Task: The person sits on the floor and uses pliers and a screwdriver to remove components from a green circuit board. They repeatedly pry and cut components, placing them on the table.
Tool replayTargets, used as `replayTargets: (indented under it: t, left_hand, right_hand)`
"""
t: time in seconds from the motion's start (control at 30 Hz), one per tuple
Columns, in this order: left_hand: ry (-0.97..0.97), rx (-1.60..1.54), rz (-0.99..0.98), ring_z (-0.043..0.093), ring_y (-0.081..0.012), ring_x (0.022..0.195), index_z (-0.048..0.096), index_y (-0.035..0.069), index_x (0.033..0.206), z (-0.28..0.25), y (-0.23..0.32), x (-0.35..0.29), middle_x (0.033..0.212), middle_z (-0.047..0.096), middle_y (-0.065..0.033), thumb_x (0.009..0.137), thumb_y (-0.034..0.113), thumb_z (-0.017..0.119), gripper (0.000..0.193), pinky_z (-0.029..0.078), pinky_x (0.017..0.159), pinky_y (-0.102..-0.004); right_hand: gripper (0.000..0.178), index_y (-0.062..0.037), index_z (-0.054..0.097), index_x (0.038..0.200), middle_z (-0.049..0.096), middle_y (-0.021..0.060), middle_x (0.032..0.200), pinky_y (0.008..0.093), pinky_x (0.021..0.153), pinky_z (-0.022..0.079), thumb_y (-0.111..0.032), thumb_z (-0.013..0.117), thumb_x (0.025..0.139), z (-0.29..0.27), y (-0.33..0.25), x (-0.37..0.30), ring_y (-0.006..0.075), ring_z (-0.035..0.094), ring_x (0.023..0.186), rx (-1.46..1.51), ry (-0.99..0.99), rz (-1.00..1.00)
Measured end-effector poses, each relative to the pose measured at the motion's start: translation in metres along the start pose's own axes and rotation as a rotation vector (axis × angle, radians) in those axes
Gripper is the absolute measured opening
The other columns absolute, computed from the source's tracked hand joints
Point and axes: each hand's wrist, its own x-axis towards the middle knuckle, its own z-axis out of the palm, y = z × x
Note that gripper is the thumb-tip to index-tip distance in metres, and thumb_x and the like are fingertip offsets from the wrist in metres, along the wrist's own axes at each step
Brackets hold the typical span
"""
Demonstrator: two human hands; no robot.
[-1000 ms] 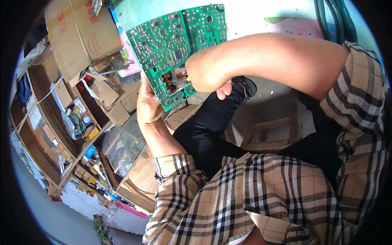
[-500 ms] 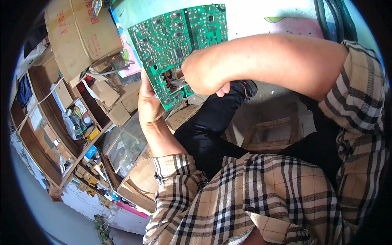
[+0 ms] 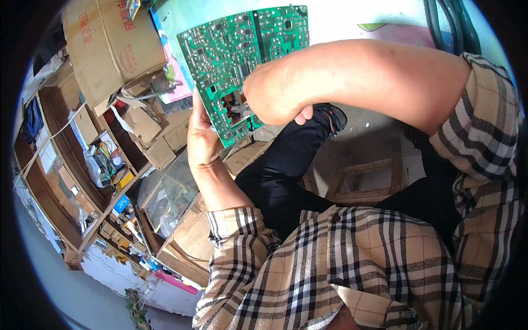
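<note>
Holding a flat green printed circuit board [image 3: 242, 60] at upper centre of frame, left hand [image 3: 202, 140] gripping its lower left edge, fingers hidden behind. Right hand [image 3: 275, 96] curled shut, pinching a small part near the board's lower middle. Seemingly mid-extraction; next likely calls for a steady pull.

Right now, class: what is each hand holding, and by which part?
Left hand holds the green circuit board by its lower left edge. Right hand presses on its lower part; its grip is hidden.

We see a green circuit board [image 3: 236, 60], solder side facing us, tilted upright, held aloft between both hands.
</note>
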Motion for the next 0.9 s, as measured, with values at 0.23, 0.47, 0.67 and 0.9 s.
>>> replayTargets:
  t: [0.23,0.47,0.67,0.9]
  left_hand:
    - [0.020,-0.087,-0.051,0.061,-0.0212,0.103,0.025,0.014,0.150,0.012,0.008,0.004,0.122,0.058,-0.0092,0.078,-0.005,0.069,0.086,0.055,0.081,-0.0360]
    - [-0.011,-0.017,-0.046,0.061,-0.0199,0.103,0.023,0.013,0.151,0.001,0.004,0.006,0.123,0.058,-0.0097,0.078,0.000,0.071,0.088,0.055,0.080,-0.0346]
    - [-0.033,-0.015,-0.028,0.061,-0.0210,0.104,0.022,0.011,0.151,0.004,0.008,0.007,0.125,0.057,-0.0103,0.080,0.007,0.073,0.087,0.053,0.084,-0.0339]
    - [-0.065,0.005,-0.009,0.060,-0.0208,0.107,0.023,0.010,0.151,0.011,0.013,0.009,0.127,0.057,-0.0102,0.082,0.004,0.070,0.084,0.052,0.085,-0.0326]
  right_hand:
    - [0.025,0.0066,0.063,0.086,0.071,0.0140,0.080,0.0346,0.055,0.057,-0.012,0.046,0.088,0.001,0.008,0.008,0.0174,0.067,0.059,0.026,-0.001,0.074]
    - [0.025,0.0109,0.064,0.082,0.067,0.0167,0.069,0.0353,0.047,0.053,-0.004,0.044,0.085,0.000,-0.001,-0.001,0.0229,0.064,0.052,-0.028,0.071,0.116]
    - [0.023,0.0123,0.063,0.083,0.067,0.0185,0.071,0.0372,0.048,0.052,-0.003,0.045,0.085,-0.008,-0.005,-0.004,0.0237,0.063,0.052,-0.056,0.025,0.116]
    - [0.028,0.0133,0.065,0.087,0.069,0.0173,0.074,0.0374,0.055,0.056,-0.006,0.044,0.087,-0.010,-0.006,-0.011,0.0232,0.066,0.057,-0.004,-0.016,0.037]
